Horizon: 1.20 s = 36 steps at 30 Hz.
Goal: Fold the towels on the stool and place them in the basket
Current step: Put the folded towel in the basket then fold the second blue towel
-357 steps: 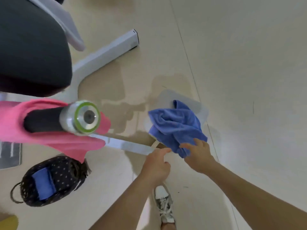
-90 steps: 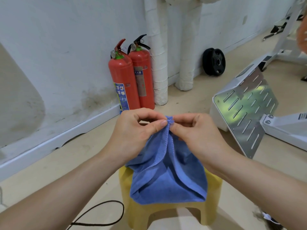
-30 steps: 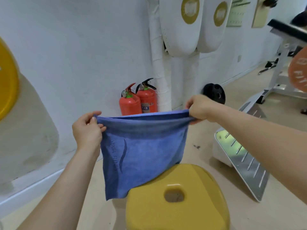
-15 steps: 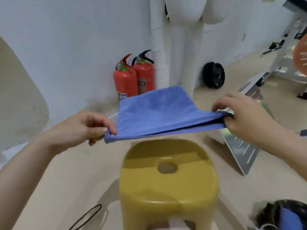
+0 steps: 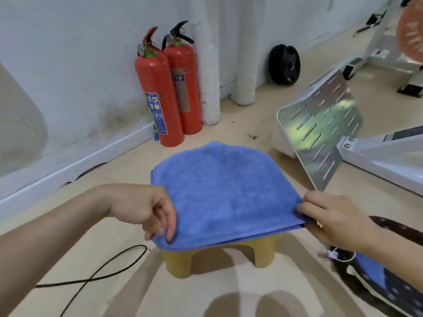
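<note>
A blue towel (image 5: 226,193), folded double, lies spread over the top of a yellow plastic stool (image 5: 265,250), its near edge overhanging the seat. The left hand (image 5: 148,209) pinches the towel's near left corner between thumb and curled fingers; the right hand (image 5: 336,216) pinches the near right corner the same way. At the lower right a dark dotted basket (image 5: 393,291) sits on the floor, seemingly holding another blue cloth (image 5: 370,268). Two red fire extinguishers (image 5: 169,88) stand against the far wall.

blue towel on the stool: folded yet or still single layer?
Folded once. The blue towel lies doubled on the yellow stool; stacked edges show at the near side, pinched by left hand and right hand.
</note>
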Tool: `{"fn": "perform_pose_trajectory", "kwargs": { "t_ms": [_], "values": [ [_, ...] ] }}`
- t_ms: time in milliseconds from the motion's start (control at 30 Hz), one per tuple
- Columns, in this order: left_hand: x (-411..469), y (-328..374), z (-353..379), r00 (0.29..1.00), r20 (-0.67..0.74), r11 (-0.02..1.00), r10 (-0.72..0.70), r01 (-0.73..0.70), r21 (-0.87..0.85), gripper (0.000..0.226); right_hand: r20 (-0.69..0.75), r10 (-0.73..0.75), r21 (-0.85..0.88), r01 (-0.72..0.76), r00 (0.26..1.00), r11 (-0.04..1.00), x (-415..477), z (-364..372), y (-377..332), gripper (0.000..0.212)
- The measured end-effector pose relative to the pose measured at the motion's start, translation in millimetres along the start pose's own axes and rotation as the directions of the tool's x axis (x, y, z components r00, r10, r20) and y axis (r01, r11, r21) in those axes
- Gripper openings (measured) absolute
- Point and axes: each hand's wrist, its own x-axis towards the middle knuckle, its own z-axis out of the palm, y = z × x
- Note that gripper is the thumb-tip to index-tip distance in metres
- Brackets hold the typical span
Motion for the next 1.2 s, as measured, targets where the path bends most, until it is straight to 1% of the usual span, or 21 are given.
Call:
{"fn": "perform_pose_trajectory", "kwargs": {
  "t_ms": [67,133,167,200,233,267,333,367,400,433,467,500,533,567,600,667,700,767,900,1067,1200],
  "values": [
    [7,1,10,0.994,0.104,0.998,-0.023,0.017,0.061,0.033,0.318,0.122,0.102,-0.161,0.94,0.982,3,-8,-7,0.013],
    [15,0,19,0.977,0.203,0.991,-0.065,0.039,0.128,0.029,0.731,0.153,0.182,-0.406,0.665,0.895,13,-20,-10,0.01],
    [18,0,22,0.964,0.251,0.987,-0.091,0.055,0.149,0.025,0.846,0.082,0.234,-0.504,0.527,0.831,21,-28,-9,0.011],
    [20,0,24,0.945,0.304,0.984,-0.121,0.074,0.163,0.022,0.893,0.014,0.28,-0.579,0.45,0.766,29,-35,-7,0.013],
    [20,1,24,0.922,0.359,0.982,-0.144,0.087,0.169,0.019,0.89,-0.013,0.327,-0.618,0.456,0.715,39,-41,-4,0.017],
    [20,2,22,0.901,0.405,0.981,-0.155,0.094,0.167,0.018,0.854,0.026,0.374,-0.647,0.52,0.664,50,-44,2,0.022],
    [13,2,12,0.905,0.408,0.99,-0.122,0.08,0.118,0.018,0.717,0.286,0.429,-0.726,0.636,0.538,76,-42,18,0.03],
    [8,0,5,0.946,0.315,0.996,-0.079,0.065,0.056,0.017,0.648,0.419,0.453,-0.764,0.636,0.459,89,-36,28,0.03],
    [5,-2,-3,0.991,0.127,0.998,-0.041,0.047,-0.046,0.015,0.617,0.504,0.467,-0.797,0.605,0.384,104,-30,35,0.029],
    [3,-8,-12,0.988,-0.148,0.985,-0.044,0.018,-0.171,0.013,0.629,0.538,0.458,-0.827,0.561,0.328,120,-23,42,0.029],
    [4,-17,-21,0.887,-0.448,0.959,-0.11,-0.024,-0.283,0.012,0.665,0.541,0.432,-0.856,0.515,0.284,134,-16,46,0.03],
    [7,-27,-28,0.687,-0.691,0.928,-0.224,-0.067,-0.367,0.013,0.698,0.538,0.411,-0.88,0.472,0.239,147,-7,48,0.032],
    [12,-40,-34,0.474,-0.812,0.905,-0.34,-0.069,-0.419,0.014,0.721,0.543,0.401,-0.898,0.43,0.18,157,2,48,0.035],
    [17,-50,-36,0.348,-0.827,0.877,-0.442,-0.023,-0.479,0.015,0.737,0.546,0.408,-0.906,0.399,0.111,166,10,46,0.036],
    [23,-59,-35,0.332,-0.778,0.829,-0.533,0.02,-0.56,0.017,0.742,0.553,0.426,-0.903,0.379,0.047,173,18,42,0.033],
    [34,-68,-28,0.479,-0.588,0.697,-0.652,0.072,-0.714,0.034,0.723,0.584,0.47,-0.882,0.368,-0.026,182,30,35,0.028],
    [38,-68,-25,0.549,-0.514,0.645,-0.66,0.063,-0.761,0.039,0.714,0.595,0.489,-0.871,0.369,-0.046,184,35,35,0.028],
    [46,-64,-27,0.602,-0.517,0.632,-0.609,-0.026,-0.775,0.036,0.717,0.578,0.53,-0.843,0.389,-0.091,186,38,35,0.02],
    [55,-59,-38,0.561,-0.651,0.626,-0.512,-0.276,-0.73,0.007,0.705,0.544,0.639,-0.741,0.455,-0.207,186,37,46,0.009],
    [59,-58,-48,0.563,-0.686,0.504,-0.461,-0.47,-0.725,0.009,0.654,0.529,0.715,-0.67,0.541,-0.2,182,34,51,0.019],
    [65,-59,-52,0.421,-0.752,0.59,-0.507,-0.466,-0.659,0.021,0.655,0.459,0.719,-0.681,0.599,-0.137,178,27,56,0.039]
  ]
}}
